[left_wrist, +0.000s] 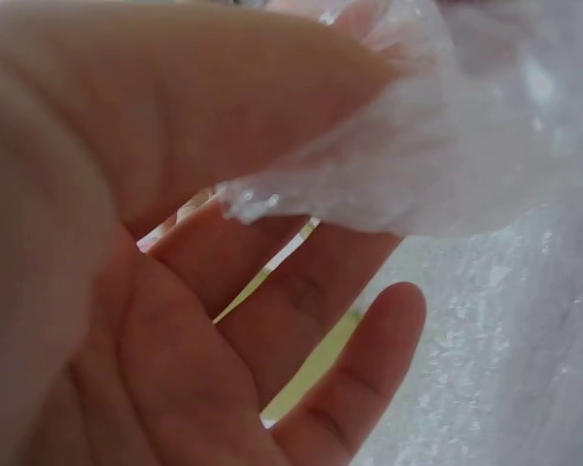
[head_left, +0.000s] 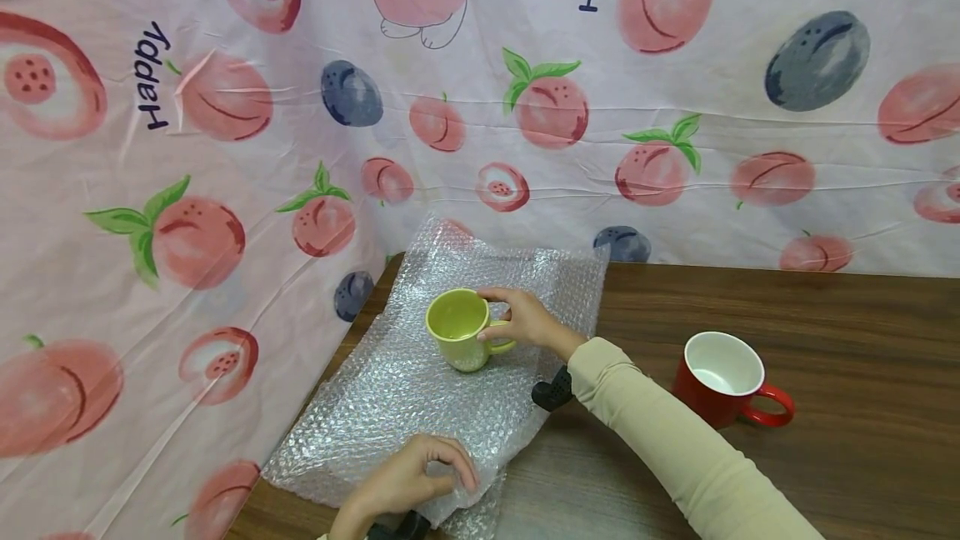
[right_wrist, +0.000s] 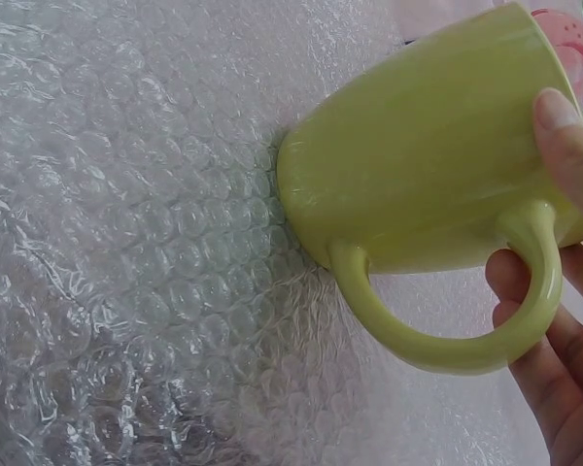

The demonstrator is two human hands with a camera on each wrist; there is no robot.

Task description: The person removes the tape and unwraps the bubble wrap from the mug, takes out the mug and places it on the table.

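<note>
A yellow-green mug (head_left: 467,348) stands upright on a sheet of bubble wrap (head_left: 390,382). My right hand (head_left: 525,319) holds the mug at its rim and handle; in the right wrist view the thumb (right_wrist: 564,136) lies against the mug's side near the rim and other fingers are at the handle (right_wrist: 447,351). Down at the near edge of the sheet, my left hand (head_left: 420,469) pinches the bubble wrap between thumb and fingers. The left wrist view shows the pinched film (left_wrist: 369,175) at the thumb, with the lower fingers spread.
To the right, a red mug (head_left: 716,394) with a white inside stands on the brown wooden table (head_left: 847,340). A fruit-printed cloth (head_left: 465,132) hangs behind and along the left side. The bubble wrap's far edge leans against the cloth.
</note>
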